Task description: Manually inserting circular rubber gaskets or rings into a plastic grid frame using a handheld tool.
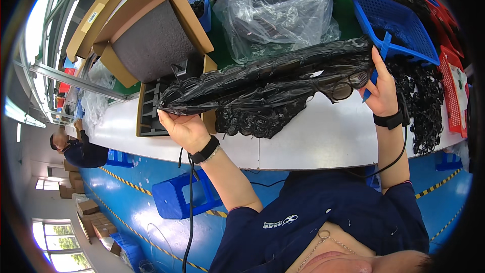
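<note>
A long bundle of shiny black, thin-walled looped pieces (268, 78) stretches between my two hands above the white table; their exact kind I cannot make out. My left hand (183, 130) grips its left end, thumb and fingers closed on it. The right end is in my right hand (381, 93), which also holds a flat, pointed blue stick-like tool (386, 45) upright against the bundle. Below the bundle, a heap of similar black pieces (262, 121) rests on the table. Black bands with cables circle both my wrists.
Behind my left hand stands an open cardboard box (194, 17) with grey foam (156, 43). A clear plastic bag (278, 15), blue basket (424, 45), red tray (451, 106) and black parts pile (422, 106) lie around. A blue stool (169, 199) is below; another person (83, 149) is far left.
</note>
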A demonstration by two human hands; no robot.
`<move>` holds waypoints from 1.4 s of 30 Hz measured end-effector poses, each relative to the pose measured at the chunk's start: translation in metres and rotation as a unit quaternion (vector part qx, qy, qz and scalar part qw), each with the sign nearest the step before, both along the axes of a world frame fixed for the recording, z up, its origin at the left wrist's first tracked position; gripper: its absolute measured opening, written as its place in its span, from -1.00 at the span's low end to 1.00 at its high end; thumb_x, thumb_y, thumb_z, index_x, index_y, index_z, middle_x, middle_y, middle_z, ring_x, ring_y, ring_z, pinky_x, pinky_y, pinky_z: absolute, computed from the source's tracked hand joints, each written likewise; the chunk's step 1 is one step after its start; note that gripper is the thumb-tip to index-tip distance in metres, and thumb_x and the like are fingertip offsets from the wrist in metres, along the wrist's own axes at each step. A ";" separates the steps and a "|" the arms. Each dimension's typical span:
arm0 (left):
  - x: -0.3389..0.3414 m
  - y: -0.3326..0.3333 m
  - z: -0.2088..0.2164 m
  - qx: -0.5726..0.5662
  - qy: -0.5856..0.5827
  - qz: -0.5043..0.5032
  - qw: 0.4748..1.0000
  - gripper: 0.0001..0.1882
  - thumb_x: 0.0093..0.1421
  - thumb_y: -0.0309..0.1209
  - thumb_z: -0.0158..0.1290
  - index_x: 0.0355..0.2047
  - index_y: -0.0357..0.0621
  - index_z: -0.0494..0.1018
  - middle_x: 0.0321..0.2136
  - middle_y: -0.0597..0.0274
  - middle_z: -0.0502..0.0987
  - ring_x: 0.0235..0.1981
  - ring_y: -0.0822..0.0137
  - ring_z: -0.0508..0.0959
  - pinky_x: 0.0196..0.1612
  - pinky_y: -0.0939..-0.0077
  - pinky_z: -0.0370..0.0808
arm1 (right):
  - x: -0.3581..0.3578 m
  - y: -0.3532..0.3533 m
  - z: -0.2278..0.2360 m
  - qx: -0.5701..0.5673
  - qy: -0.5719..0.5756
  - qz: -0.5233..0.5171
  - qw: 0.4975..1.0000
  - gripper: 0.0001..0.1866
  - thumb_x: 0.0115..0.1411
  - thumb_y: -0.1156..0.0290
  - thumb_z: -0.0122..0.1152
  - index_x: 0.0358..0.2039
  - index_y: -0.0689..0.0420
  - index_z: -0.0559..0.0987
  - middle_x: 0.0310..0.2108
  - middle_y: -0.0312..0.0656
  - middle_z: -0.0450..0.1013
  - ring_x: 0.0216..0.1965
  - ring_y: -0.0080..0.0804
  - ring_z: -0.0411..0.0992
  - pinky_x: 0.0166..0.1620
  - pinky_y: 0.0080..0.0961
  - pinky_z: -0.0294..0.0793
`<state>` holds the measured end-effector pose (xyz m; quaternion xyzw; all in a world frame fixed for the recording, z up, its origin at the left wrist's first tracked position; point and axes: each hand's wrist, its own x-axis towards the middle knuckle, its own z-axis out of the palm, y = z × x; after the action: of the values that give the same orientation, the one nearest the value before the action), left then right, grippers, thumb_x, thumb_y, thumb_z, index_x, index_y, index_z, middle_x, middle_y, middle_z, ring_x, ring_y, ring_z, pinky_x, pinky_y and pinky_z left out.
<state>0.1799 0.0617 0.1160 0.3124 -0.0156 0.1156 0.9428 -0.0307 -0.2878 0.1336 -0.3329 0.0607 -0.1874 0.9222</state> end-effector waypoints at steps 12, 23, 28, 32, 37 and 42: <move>-0.003 -0.003 0.006 -0.031 0.022 0.031 0.999 -0.77 0.38 -0.22 -0.07 -0.14 -0.08 0.43 -0.17 0.29 0.55 -0.18 0.34 0.50 -0.08 0.33 0.48 | -0.011 -0.008 0.001 0.052 0.068 -0.105 0.991 -0.67 0.42 0.14 -0.09 -0.05 0.07 0.51 -0.29 -0.33 0.58 -0.88 -0.76 -0.07 -0.57 -0.81 0.32; 0.002 0.000 0.005 -0.005 -0.002 0.028 1.000 -0.75 0.39 -0.19 -0.09 -0.12 -0.06 0.42 -0.18 0.27 0.55 -0.17 0.31 0.51 -0.08 0.29 0.50 | -0.025 -0.038 -0.023 0.041 0.041 -0.089 0.994 -0.71 0.38 0.14 0.03 -0.19 0.11 0.54 -0.27 -0.29 0.58 -0.85 -0.73 -0.04 -0.66 -0.78 0.18; 0.004 0.003 0.003 0.002 -0.003 0.026 1.000 -0.74 0.39 -0.19 -0.10 -0.09 -0.06 0.41 -0.11 0.24 0.54 -0.08 0.26 0.51 0.02 0.18 0.48 | -0.027 -0.040 -0.021 0.061 0.084 -0.142 0.984 -0.70 0.36 0.14 0.06 -0.18 0.13 0.55 -0.28 -0.30 0.58 -0.84 -0.74 -0.01 -0.70 -0.79 0.10; -0.005 0.000 0.010 0.028 0.024 0.041 0.998 -0.71 0.38 -0.17 -0.09 -0.05 -0.07 0.39 -0.04 0.23 0.49 -0.02 0.26 0.48 0.06 0.13 0.46 | -0.035 -0.045 -0.022 0.062 0.064 -0.113 0.990 -0.67 0.38 0.17 0.01 -0.14 0.18 0.56 -0.20 -0.24 0.58 -0.63 -0.66 0.34 -0.52 -0.73 0.38; -0.005 -0.004 0.013 0.013 0.027 0.045 0.999 -0.67 0.36 -0.15 -0.06 -0.02 -0.10 0.38 -0.01 0.21 0.47 0.00 0.24 0.46 0.10 0.20 0.43 | -0.046 -0.054 -0.028 0.065 0.074 -0.148 0.984 -0.66 0.39 0.17 0.00 -0.12 0.19 0.56 -0.14 -0.13 0.57 -0.19 -0.30 0.56 -0.08 -0.37 0.56; -0.002 -0.001 0.008 0.035 0.008 0.083 0.996 -0.64 0.35 -0.12 -0.04 0.01 -0.07 0.37 0.02 0.22 0.44 0.02 0.23 0.45 0.14 0.21 0.40 | -0.051 -0.056 -0.030 0.061 0.076 -0.147 0.984 -0.66 0.38 0.16 0.02 -0.13 0.18 0.56 -0.14 -0.11 0.57 -0.18 -0.27 0.55 -0.07 -0.34 0.56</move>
<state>0.1781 0.0602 0.1240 0.3463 0.0137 0.1907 0.9184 -0.0817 -0.3433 0.1037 -0.2765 0.1904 -0.2911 0.8959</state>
